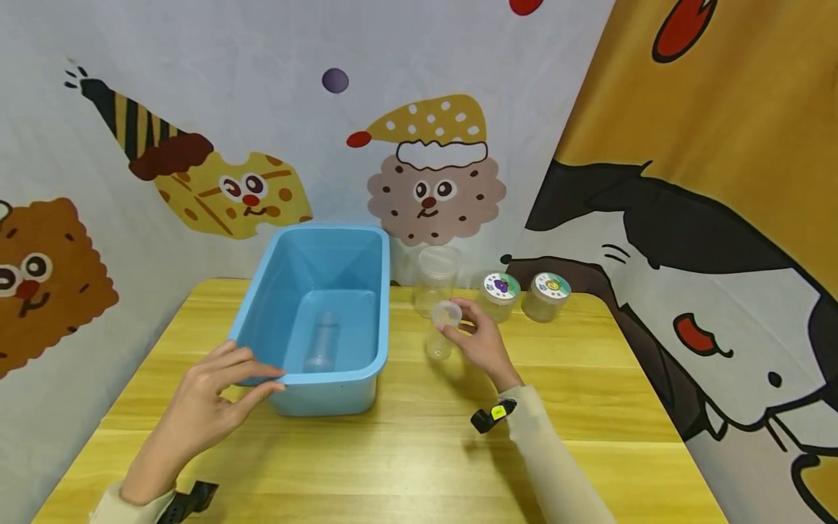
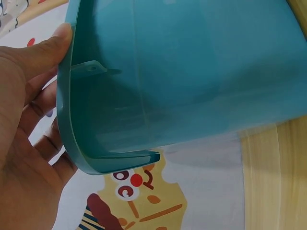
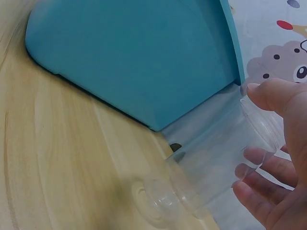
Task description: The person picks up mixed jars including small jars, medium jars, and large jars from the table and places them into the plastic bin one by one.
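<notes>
Nearest the camera, a cream sleeve (image 1: 556, 466) covers my right forearm, with a small black wrist camera (image 1: 483, 420) at its cuff, and the other cream cuff (image 1: 134, 506) sits at my left wrist. With my left hand (image 1: 204, 397) I pinch the near left corner of a light-blue plastic tub (image 1: 330, 378), thumb on the inner side of the rim, fingers on the outer side. My right hand (image 1: 483, 340) is curled at the top of a small clear capped container (image 1: 439, 346), which is just right of the tub; I cannot tell whether its base touches the table. Inside the tub, on its floor, is a clear plastic bottle (image 1: 323, 342). Behind the container I hold stands a taller clear jar (image 1: 432, 292) with a translucent lid, and to its right are two squat clear jars, one with a grape-printed lid (image 1: 500, 285), one with a yellow-fruit lid (image 1: 551, 285). All of this is on a yellowish wood-grain table (image 1: 406, 458), and beyond it hangs a white cloth (image 1: 262, 80) printed with a cartoon cheese (image 1: 229, 200) and biscuits in hats
</notes>
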`<action>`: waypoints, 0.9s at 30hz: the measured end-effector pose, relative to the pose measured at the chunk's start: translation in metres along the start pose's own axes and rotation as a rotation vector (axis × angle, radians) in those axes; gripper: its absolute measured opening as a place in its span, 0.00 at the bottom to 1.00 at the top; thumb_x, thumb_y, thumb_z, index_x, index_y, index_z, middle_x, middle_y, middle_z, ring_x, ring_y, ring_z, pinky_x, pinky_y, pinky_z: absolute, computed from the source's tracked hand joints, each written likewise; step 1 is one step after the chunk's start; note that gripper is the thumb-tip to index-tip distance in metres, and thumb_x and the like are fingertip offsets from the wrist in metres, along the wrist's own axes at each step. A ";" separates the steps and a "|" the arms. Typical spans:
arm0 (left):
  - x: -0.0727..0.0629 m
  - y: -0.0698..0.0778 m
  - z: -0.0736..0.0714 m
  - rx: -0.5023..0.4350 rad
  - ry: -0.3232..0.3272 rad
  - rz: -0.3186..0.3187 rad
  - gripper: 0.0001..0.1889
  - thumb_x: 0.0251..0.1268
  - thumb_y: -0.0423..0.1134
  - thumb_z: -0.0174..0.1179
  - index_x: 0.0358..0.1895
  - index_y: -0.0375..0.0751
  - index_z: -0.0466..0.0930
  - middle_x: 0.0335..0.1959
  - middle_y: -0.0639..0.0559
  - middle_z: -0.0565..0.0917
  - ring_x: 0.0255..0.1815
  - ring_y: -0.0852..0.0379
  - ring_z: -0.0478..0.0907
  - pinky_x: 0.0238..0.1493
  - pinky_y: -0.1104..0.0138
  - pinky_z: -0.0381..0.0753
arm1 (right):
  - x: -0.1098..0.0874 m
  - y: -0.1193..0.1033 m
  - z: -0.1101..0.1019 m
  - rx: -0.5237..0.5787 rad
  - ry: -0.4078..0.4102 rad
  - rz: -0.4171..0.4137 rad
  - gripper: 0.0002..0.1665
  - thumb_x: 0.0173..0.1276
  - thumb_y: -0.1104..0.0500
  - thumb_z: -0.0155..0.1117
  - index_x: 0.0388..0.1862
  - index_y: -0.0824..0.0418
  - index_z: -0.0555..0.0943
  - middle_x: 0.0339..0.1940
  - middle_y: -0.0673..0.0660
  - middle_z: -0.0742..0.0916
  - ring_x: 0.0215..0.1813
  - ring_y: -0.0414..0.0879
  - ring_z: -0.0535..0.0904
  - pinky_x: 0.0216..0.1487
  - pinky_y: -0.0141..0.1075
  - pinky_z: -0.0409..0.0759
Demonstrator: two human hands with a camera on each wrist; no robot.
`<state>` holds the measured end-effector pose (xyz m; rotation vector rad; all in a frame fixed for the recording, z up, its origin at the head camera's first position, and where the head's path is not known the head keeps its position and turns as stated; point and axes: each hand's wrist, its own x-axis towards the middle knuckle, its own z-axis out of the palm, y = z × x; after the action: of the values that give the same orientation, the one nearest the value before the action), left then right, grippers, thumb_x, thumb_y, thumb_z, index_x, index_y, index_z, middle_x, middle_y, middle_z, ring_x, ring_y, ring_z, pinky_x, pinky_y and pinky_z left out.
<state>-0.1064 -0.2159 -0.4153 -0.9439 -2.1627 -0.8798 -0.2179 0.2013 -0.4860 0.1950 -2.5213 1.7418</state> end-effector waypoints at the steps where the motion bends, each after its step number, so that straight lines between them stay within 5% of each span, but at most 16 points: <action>1: 0.000 0.000 0.000 0.000 -0.001 0.000 0.08 0.64 0.51 0.70 0.37 0.53 0.92 0.28 0.67 0.82 0.30 0.66 0.67 0.35 0.76 0.63 | 0.000 -0.001 0.000 -0.002 0.000 -0.003 0.34 0.65 0.53 0.78 0.68 0.53 0.76 0.62 0.60 0.84 0.66 0.56 0.80 0.68 0.52 0.78; 12: 0.002 0.001 0.001 0.000 -0.007 0.004 0.05 0.60 0.47 0.73 0.37 0.53 0.92 0.28 0.67 0.82 0.30 0.66 0.66 0.35 0.78 0.63 | 0.002 -0.017 -0.009 -0.018 -0.015 -0.055 0.35 0.66 0.53 0.76 0.69 0.56 0.75 0.63 0.60 0.83 0.67 0.58 0.78 0.68 0.54 0.77; 19: 0.000 0.002 -0.001 0.004 -0.021 -0.015 0.11 0.49 0.36 0.79 0.37 0.54 0.92 0.28 0.68 0.81 0.30 0.67 0.66 0.35 0.78 0.62 | 0.004 -0.031 -0.010 -0.032 -0.047 -0.082 0.35 0.69 0.61 0.73 0.72 0.63 0.72 0.64 0.66 0.81 0.68 0.61 0.77 0.69 0.57 0.76; 27: 0.001 0.000 0.000 -0.009 -0.007 -0.001 0.06 0.57 0.44 0.75 0.37 0.53 0.92 0.28 0.66 0.82 0.30 0.67 0.66 0.35 0.78 0.63 | 0.007 -0.044 -0.013 -0.006 -0.049 -0.139 0.35 0.67 0.59 0.75 0.71 0.57 0.74 0.62 0.62 0.82 0.65 0.58 0.78 0.69 0.55 0.77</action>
<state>-0.1062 -0.2158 -0.4145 -0.9511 -2.1669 -0.8886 -0.2189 0.1972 -0.4397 0.4066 -2.4795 1.6971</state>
